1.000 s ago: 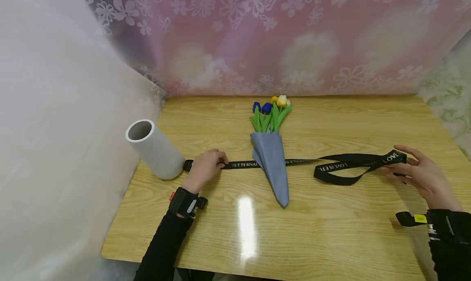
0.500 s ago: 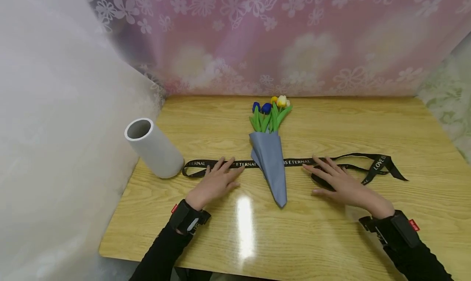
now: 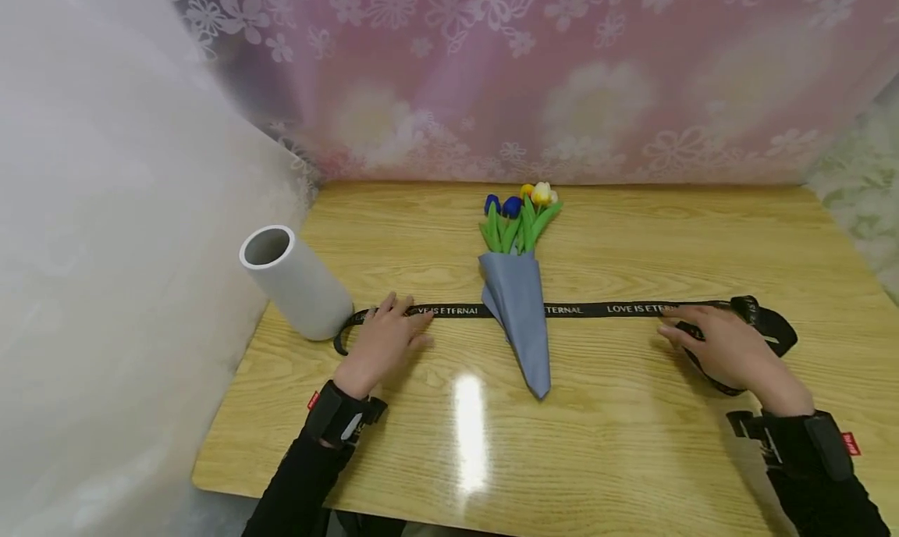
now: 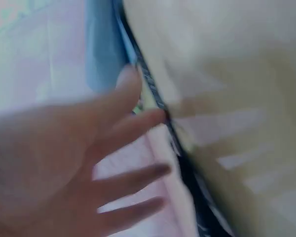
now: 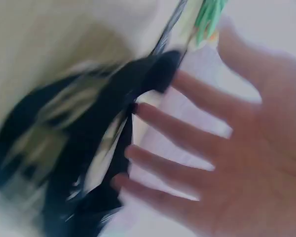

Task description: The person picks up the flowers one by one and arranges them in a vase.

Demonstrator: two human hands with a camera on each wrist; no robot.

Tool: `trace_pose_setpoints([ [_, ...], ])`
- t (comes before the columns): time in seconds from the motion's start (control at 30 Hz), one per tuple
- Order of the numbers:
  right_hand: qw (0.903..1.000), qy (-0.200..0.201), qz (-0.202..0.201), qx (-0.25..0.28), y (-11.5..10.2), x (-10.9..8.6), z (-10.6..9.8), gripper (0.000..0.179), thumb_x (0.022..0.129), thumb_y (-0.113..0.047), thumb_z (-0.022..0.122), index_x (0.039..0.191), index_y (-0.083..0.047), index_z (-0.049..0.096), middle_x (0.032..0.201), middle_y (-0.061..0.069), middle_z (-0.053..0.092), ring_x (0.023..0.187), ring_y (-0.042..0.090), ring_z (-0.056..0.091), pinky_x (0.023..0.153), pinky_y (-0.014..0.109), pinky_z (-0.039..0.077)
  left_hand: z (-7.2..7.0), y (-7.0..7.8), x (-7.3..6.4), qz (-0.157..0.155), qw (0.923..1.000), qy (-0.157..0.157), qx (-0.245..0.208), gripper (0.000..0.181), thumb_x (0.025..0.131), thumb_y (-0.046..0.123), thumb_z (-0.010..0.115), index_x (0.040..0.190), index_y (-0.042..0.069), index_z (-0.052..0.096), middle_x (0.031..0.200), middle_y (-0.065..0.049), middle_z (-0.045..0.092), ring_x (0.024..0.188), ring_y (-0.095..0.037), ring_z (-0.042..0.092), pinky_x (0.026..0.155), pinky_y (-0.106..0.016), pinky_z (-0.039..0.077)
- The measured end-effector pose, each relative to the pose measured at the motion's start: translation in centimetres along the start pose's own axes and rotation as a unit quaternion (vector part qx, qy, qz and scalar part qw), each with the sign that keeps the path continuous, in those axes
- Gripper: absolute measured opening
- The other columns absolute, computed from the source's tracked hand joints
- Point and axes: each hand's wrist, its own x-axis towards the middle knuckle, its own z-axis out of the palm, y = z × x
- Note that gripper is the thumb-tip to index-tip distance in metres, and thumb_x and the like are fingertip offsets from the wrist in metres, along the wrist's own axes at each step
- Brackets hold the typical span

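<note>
A bouquet of blue, yellow and white tulips (image 3: pixel 541 193) in grey-blue wrapping (image 3: pixel 518 318) lies mid-table. Beneath it a black ribbon (image 3: pixel 593 310) lettered "LOVE IS ETERNAL" runs from side to side. My left hand (image 3: pixel 375 346) has its fingers spread over the ribbon's left part, by a small loop at that end. Over the right part is my right hand (image 3: pixel 733 353), fingers extended, partly hiding loose loops. In the left wrist view, straight fingers (image 4: pixel 138 177) reach to the ribbon's edge. The right wrist view shows fingertips (image 5: pixel 133 152) right at the bunched ribbon (image 5: pixel 84 133).
A tall white cylindrical vase (image 3: pixel 298 287) stands at the table's left side, close to the ribbon's left end. Bare wood (image 3: pixel 597 435) lies in front of the ribbon. A pink floral cloth (image 3: pixel 492 92) hangs behind the wooden table.
My left hand went from pinching the ribbon to lying spread over it. My right hand let go of the ribbon, came inward, then slid right; that stretch now lies straighter, its loops gathered farther right.
</note>
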Motion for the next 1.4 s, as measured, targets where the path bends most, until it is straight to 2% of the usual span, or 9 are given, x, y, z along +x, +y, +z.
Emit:
trace_pose_setpoints([
  [0.1,0.9970,0.072,-0.019,0.019,-3.0,2.2,-0.9,0.041,0.107,-0.033,0.054,0.135,-0.004,0.062,0.127,0.029,0.061,0.072,0.036,0.059,0.055,0.043,0.038,-1.6,2.2,3.0,0.013,0.9943,0.103,0.026,0.022,0.098,0.031,0.069,0.112,0.017,0.079,0.124,-0.012,0.069,0.112,-0.032,0.066,0.093,-0.048,0.057],
  [0.2,0.9940,0.089,-0.054,0.035,-5.9,5.8,-1.5,0.031,0.106,-0.024,0.057,0.129,-0.006,0.067,0.124,0.024,0.065,0.076,0.034,0.063,0.059,0.041,0.044,-3.2,5.1,7.0,0.032,0.9869,0.158,0.009,0.018,0.099,0.031,0.068,0.106,0.019,0.080,0.105,-0.003,0.074,0.075,-0.019,0.068,0.056,-0.029,0.054],
  [0.33,0.9941,0.026,-0.083,0.065,-8.6,11.2,-0.8,0.029,0.105,-0.014,0.057,0.131,-0.005,0.066,0.128,0.023,0.065,0.111,0.042,0.062,0.092,0.057,0.052,-3.3,8.4,12.1,0.040,0.9866,0.157,-0.016,0.021,0.102,0.034,0.064,0.109,0.022,0.079,0.096,0.002,0.075,0.058,-0.010,0.057,0.043,-0.022,0.036],
  [0.47,0.9910,-0.017,-0.087,0.101,-9.5,15.3,1.0,0.028,0.104,-0.010,0.057,0.131,-0.005,0.066,0.126,0.023,0.066,0.115,0.042,0.062,0.095,0.056,0.052,-1.0,9.6,15.0,0.033,0.9916,0.111,-0.058,0.020,0.102,0.030,0.064,0.112,0.021,0.078,0.096,0.004,0.076,0.056,-0.007,0.054,0.046,-0.020,0.035],
  [0.6,0.9874,-0.012,-0.089,0.130,-9.5,17.3,2.1,0.022,0.100,-0.009,0.064,0.120,-0.002,0.070,0.118,0.022,0.069,0.108,0.039,0.064,0.092,0.054,0.053,1.0,9.6,15.8,0.024,0.9908,0.074,-0.111,0.019,0.101,0.023,0.065,0.114,0.015,0.077,0.095,0.001,0.076,0.056,-0.006,0.057,0.050,-0.018,0.041],
  [0.8,0.9803,-0.018,-0.092,0.174,-9.0,17.7,2.5,0.014,0.101,-0.011,0.063,0.112,-0.003,0.069,0.119,0.021,0.068,0.114,0.039,0.063,0.096,0.055,0.052,2.5,9.1,15.7,0.022,0.9888,0.083,-0.122,0.020,0.101,0.025,0.066,0.113,0.013,0.078,0.103,-0.002,0.075,0.076,-0.012,0.067,0.060,-0.023,0.051],
  [0.9,0.9731,-0.030,-0.102,0.204,-9.1,17.6,2.3,0.013,0.103,-0.013,0.062,0.111,-0.004,0.068,0.123,0.020,0.065,0.122,0.040,0.059,0.101,0.055,0.051,2.7,8.9,15.8,0.025,0.9895,0.091,-0.110,0.024,0.101,0.031,0.066,0.112,0.014,0.078,0.103,-0.003,0.074,0.086,-0.015,0.067,0.066,-0.025,0.053],
  [1.2,0.9586,-0.048,-0.128,0.250,-9.0,17.1,1.8,0.015,0.105,-0.013,0.056,0.114,-0.002,0.063,0.125,0.020,0.064,0.125,0.040,0.056,0.106,0.059,0.046,2.9,8.1,16.0,0.034,0.9862,0.083,-0.139,0.024,0.101,0.033,0.063,0.103,0.013,0.077,0.098,-0.003,0.068,0.077,-0.013,0.057,0.062,-0.023,0.045],
  [1.4,0.9527,-0.070,-0.135,0.263,-8.8,17.2,1.8,0.023,0.109,-0.020,0.048,0.120,-0.003,0.058,0.124,0.020,0.060,0.119,0.036,0.056,0.098,0.053,0.048,2.6,7.5,16.1,0.029,0.9806,0.094,-0.169,0.023,0.103,0.029,0.061,0.105,0.012,0.076,0.102,-0.004,0.067,0.077,-0.012,0.057,0.062,-0.022,0.046],
])
